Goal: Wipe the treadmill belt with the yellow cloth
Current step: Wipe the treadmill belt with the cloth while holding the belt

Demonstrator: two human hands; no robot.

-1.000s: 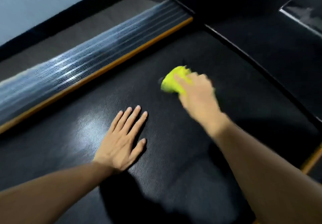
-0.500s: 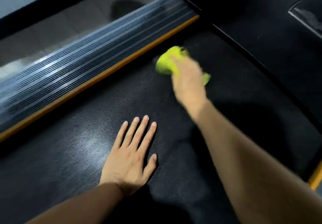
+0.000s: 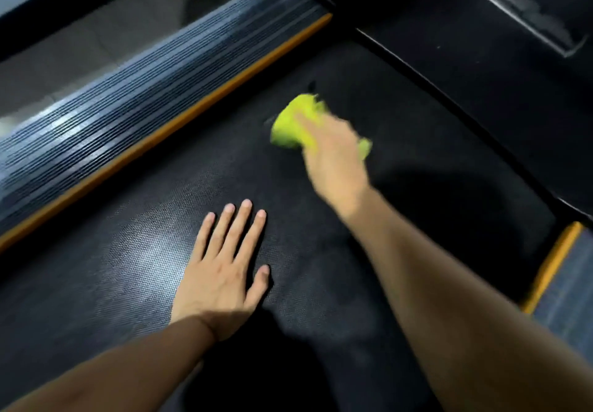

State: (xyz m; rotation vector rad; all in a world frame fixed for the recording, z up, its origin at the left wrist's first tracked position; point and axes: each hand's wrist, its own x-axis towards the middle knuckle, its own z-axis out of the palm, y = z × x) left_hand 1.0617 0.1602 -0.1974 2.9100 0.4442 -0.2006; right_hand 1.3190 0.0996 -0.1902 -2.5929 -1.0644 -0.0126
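Observation:
The black textured treadmill belt (image 3: 179, 206) fills the middle of the view. My right hand (image 3: 333, 158) presses a bunched yellow cloth (image 3: 290, 126) onto the belt near its far end; hand and cloth are blurred by motion. A corner of the cloth shows on the hand's right side. My left hand (image 3: 224, 270) lies flat on the belt, palm down and fingers spread, nearer to me and left of the right hand.
A ribbed grey side rail (image 3: 134, 90) with an orange strip (image 3: 179, 122) borders the belt's left side. A second orange-edged rail (image 3: 558, 270) sits at the right. The black motor cover (image 3: 481, 58) rises beyond the belt. Grey floor (image 3: 80, 39) lies at far left.
My right hand swept the cloth toward the left rail, then back right and slightly toward me. My left hand stayed flat on the belt.

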